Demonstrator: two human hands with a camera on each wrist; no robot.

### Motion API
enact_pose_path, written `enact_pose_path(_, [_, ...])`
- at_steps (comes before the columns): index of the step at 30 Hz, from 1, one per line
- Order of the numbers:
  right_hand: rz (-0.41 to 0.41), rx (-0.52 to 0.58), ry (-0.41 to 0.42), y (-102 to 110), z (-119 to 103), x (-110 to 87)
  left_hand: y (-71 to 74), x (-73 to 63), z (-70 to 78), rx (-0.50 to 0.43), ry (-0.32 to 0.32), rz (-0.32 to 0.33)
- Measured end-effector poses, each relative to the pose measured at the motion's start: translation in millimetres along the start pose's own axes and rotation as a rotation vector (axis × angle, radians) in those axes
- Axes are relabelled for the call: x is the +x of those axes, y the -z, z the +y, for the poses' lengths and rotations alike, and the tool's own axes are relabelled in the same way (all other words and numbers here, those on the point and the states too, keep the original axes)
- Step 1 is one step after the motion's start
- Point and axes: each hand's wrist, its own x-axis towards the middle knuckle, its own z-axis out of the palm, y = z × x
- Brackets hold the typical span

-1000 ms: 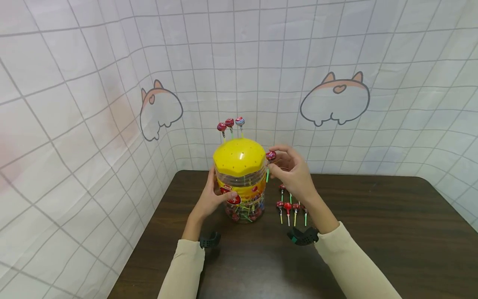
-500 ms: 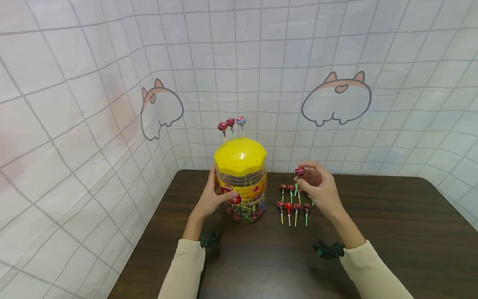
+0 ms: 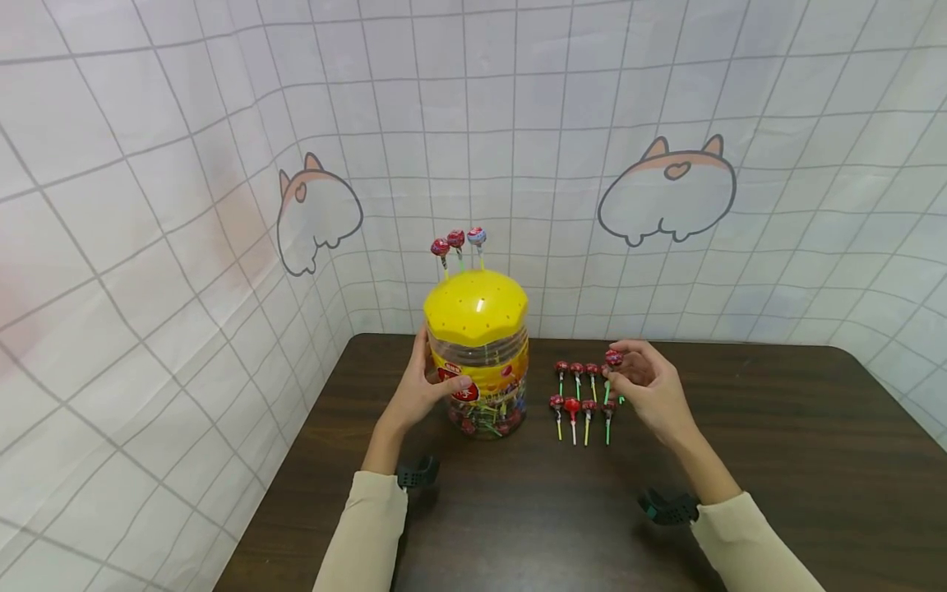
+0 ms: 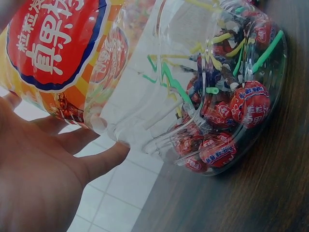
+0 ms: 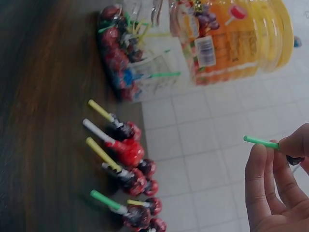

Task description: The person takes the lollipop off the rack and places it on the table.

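White gridded sheeting (image 3: 547, 49), perhaps cloth, bearing 2 cartoon animals (image 3: 666, 201), backs a dark wood-grain table (image 3: 525, 518).

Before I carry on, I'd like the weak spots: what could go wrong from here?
The right hand, pinching a red-wrapped lollipop with a green stick, is close to the two rows of round wrapped lollipops on the dark wooden table, so it might nudge them.

If the left hand tips the clear plastic jar, the three wrapped lollipops standing in its yellow domed lid could wobble.
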Motion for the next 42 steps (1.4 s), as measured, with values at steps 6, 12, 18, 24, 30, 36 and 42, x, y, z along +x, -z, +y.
enact_pose_path(6, [0.001,0.008,-0.02,5,10,-5.9,0.8,-1.1,-1.2,0.012,0.006,0.002])
enact_pose_path(12, [-0.032,-0.019,-0.06,11,18,-8.5,1.7,-1.7,-0.9,0.019,-0.006,-0.004])
enact_pose_path(18, [-0.056,-0.06,-0.101,17,25,-8.3,2.8,-0.8,0.0,-0.001,-0.018,-0.023])
enact_pose_path(24, [-0.082,-0.097,-0.153,24,29,-10.4,3.1,-1.3,-1.1,0.0,-0.018,-0.026])
enact_pose_path(30, [-0.125,-0.116,-0.199,31,38,-10.1,1.8,-1.3,-0.9,-0.011,-0.022,-0.019])
enact_pose_path(36, [-0.197,-0.146,-0.264,40,49,-10.4,2.0,-0.5,-3.5,0.0,-0.023,-0.011])
enact_pose_path(42, [-0.249,-0.147,-0.32,45,57,-9.2,2.1,1.4,-6.7,0.008,-0.021,-0.01])
